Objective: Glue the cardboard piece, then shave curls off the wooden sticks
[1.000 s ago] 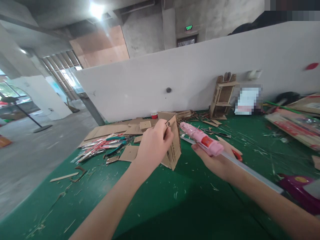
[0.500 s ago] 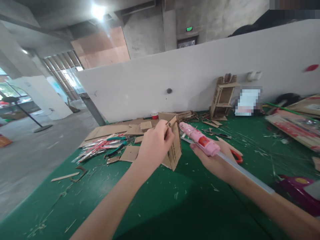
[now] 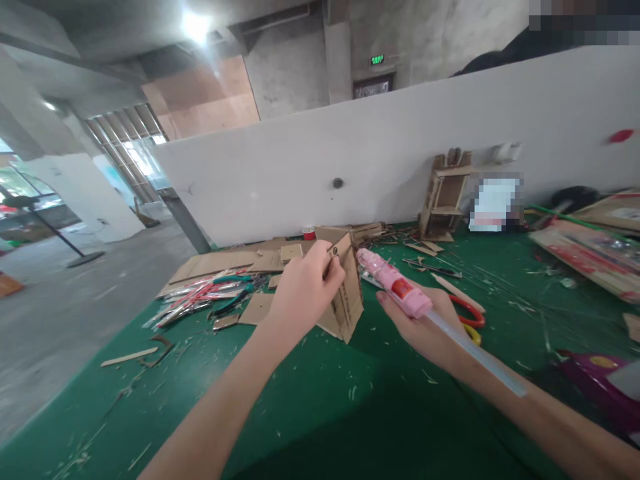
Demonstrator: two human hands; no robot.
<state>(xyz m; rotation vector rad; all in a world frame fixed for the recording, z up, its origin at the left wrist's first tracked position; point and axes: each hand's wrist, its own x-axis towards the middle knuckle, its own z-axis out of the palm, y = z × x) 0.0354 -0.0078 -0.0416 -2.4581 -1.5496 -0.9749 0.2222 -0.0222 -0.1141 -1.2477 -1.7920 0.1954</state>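
My left hand (image 3: 311, 280) pinches the upper edge of a folded cardboard piece (image 3: 350, 293), which stands tilted on the green table with printed lettering on its side. My fingers hide part of that edge. In my right hand (image 3: 425, 327) is a pink hot glue gun (image 3: 395, 283), gripped from below, its nozzle pointing at the cardboard's upper right edge. A long translucent glue stick (image 3: 480, 353) sticks out of the gun's back end. Whether the nozzle touches the cardboard I cannot tell. Just beyond my right hand lie scissors with red and yellow handles (image 3: 470, 312).
Left of the cardboard lie pliers with teal handles (image 3: 235, 300), plastic-wrapped sticks (image 3: 193, 303) and cardboard scraps (image 3: 200, 270). Against the white partition (image 3: 280, 173) stands a small cardboard shelf (image 3: 445, 200). A purple object (image 3: 600, 380) lies at the right. Glue threads litter the table (image 3: 310, 413).
The glue gun and my right hand have shifted slightly left and down, with the nozzle a little lower along the cardboard. More of the scissors' handles shows. My left hand keeps its pinch.
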